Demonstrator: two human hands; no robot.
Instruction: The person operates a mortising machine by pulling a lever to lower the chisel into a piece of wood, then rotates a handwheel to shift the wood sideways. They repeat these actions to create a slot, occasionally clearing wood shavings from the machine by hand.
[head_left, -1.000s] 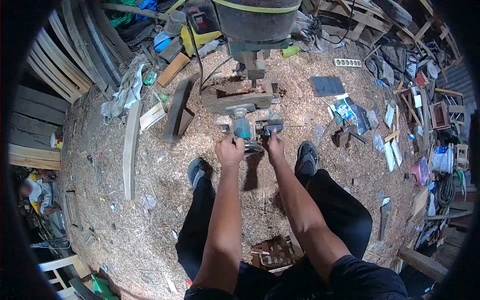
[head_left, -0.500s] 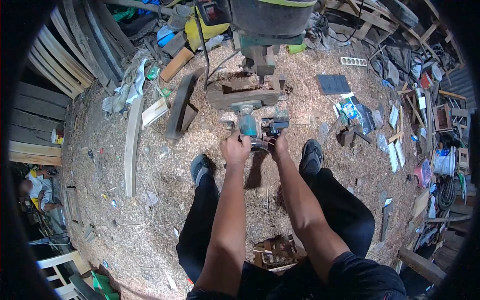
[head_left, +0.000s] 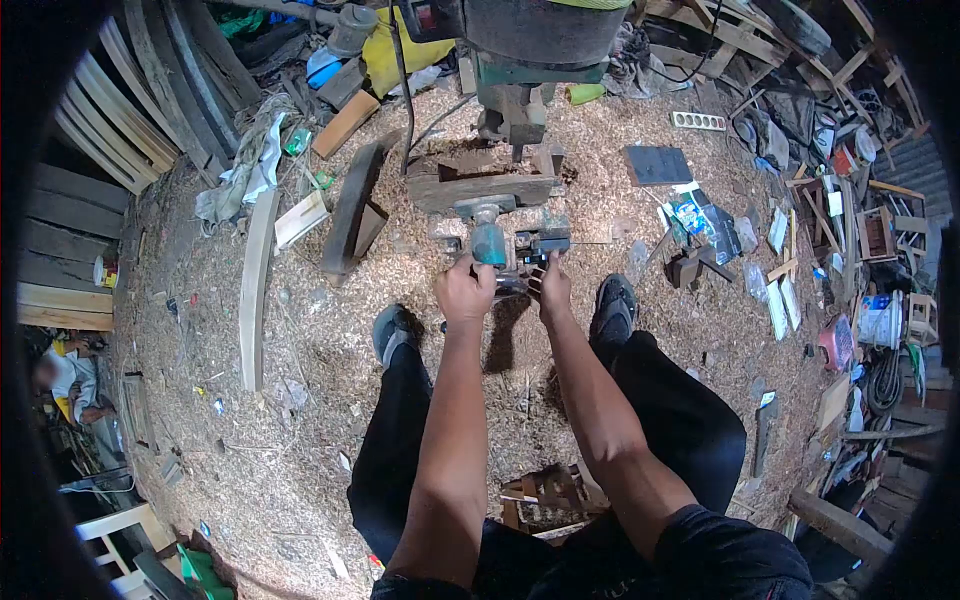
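Now: left hand (head_left: 465, 293) closed, fingers curled over the left side of the dark wheel (head_left: 512, 284), grasping it, just below the green cylinder (head_left: 488, 244). Right hand (head_left: 555, 288): fingers loosely parted, tips at the lower edge of the black block (head_left: 550, 244); cannot tell whether they grip it.

Change vs. 0.5 s ago: the right hand's fingers, then bunched below the block, are now spread and reach its edge. Left hand position relative to the cylinder about the same. The whole view has shifted slightly; both shoes (head_left: 613, 305) keep their places on the shavings (head_left: 330, 430).

Workpiece: the board (head_left: 485, 194) sits across the front of the machine (head_left: 540, 45), beyond the cylinder, with the bit (head_left: 517, 152) over its far side. No shift of the board noted between frames.

Containers, right side: white bucket (head_left: 880, 328), something blue at its top; pink basket (head_left: 836, 343) just beside it, contents not readable. Left side: small tub (head_left: 103, 271) near the stacked planks (head_left: 65, 300), inside not visible. Lower left: green container (head_left: 200, 572), partly cut off by the dark edge of view, contents unclear.
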